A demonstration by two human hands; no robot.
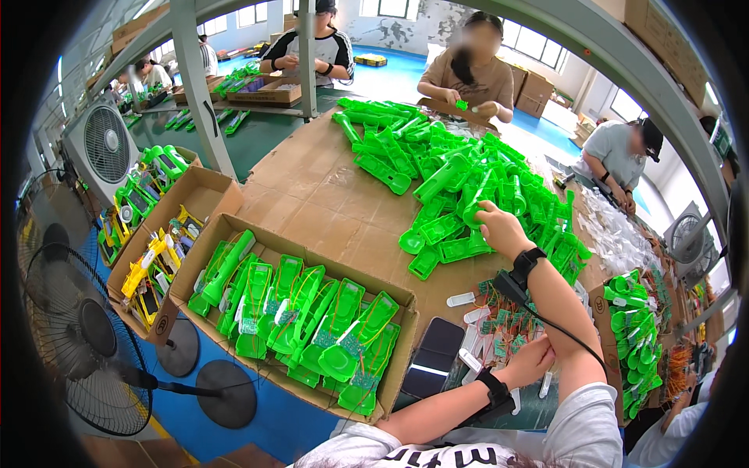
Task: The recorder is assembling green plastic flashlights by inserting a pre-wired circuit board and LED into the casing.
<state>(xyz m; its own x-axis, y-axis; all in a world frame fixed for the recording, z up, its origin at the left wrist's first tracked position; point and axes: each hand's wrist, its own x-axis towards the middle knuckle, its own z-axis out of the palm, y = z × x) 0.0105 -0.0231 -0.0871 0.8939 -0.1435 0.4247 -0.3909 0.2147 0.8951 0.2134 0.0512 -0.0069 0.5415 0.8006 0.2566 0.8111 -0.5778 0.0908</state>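
Note:
My right hand [502, 228] reaches over to a big heap of bright green plastic handle shells [452, 168]. Its fingers pinch one green handle shell [480, 196] at the near side of the heap. Lower down, my left hand [532, 362] is held close beside my right forearm, fingers curled together; what they hold, if anything, cannot be made out. Around it lie small green circuit boards with thin wires [507, 324] and white plastic strips [470, 359]. Dark bands with cables sit on both wrists.
A cardboard box [402, 335] of wired green shells stands at the left, beside a dark phone [434, 351]. Further left are a box of yellow parts [160, 269] and a black fan [90, 335]. More green shells [636, 343] stand right. Co-workers sit across the table [300, 183].

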